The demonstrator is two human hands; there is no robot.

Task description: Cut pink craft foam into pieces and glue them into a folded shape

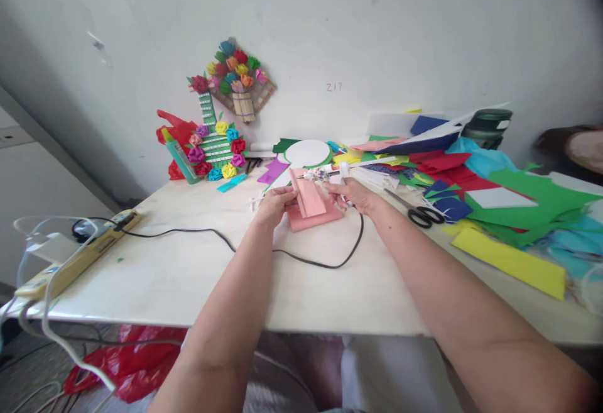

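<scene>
Near the middle of the table, my left hand (279, 202) pinches the left edge of a folded pink paper piece (311, 198). My right hand (351, 194) is closed at the right side of this piece, by a white tool with a black cord (360, 237); the fingers partly hide what they grip. Beneath the held piece lies another pink sheet (306, 221), flat on the table. Just behind the hands sits a small whitish, speckled bundle (318, 175), too small to make out.
Black-handled scissors (424, 215) and heaps of coloured paper (509, 202) lie right. A paper-flower decoration (219, 143) and a green glue bottle (181, 158) stand back left. A power strip (80, 256) lies at the left edge. White wall behind.
</scene>
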